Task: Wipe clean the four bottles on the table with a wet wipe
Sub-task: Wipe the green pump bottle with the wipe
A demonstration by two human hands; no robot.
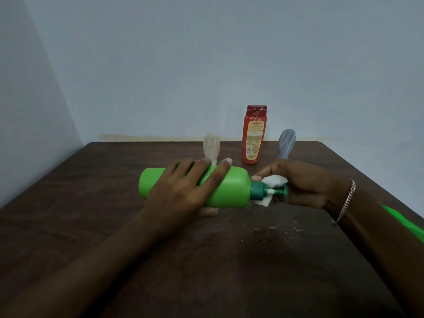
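Observation:
A green pump bottle (231, 189) is held on its side just above the dark table (91, 203), its dark green pump head pointing right. My left hand (183, 187) grips the bottle's body from above. My right hand (300, 184) holds a white wet wipe (274, 181) wrapped around the pump neck and nozzle. Behind stand a red bottle (253, 134), a small whitish squeeze bottle (211, 148) upside down on its cap, and a small grey-blue squeeze bottle (286, 143), also on its cap, partly hidden by my right hand.
Small white crumbs (275, 229) lie scattered on the table in front of the green bottle. A bright green object (406, 220) shows at the table's right edge. A pale blue wall rises right behind the table's far edge.

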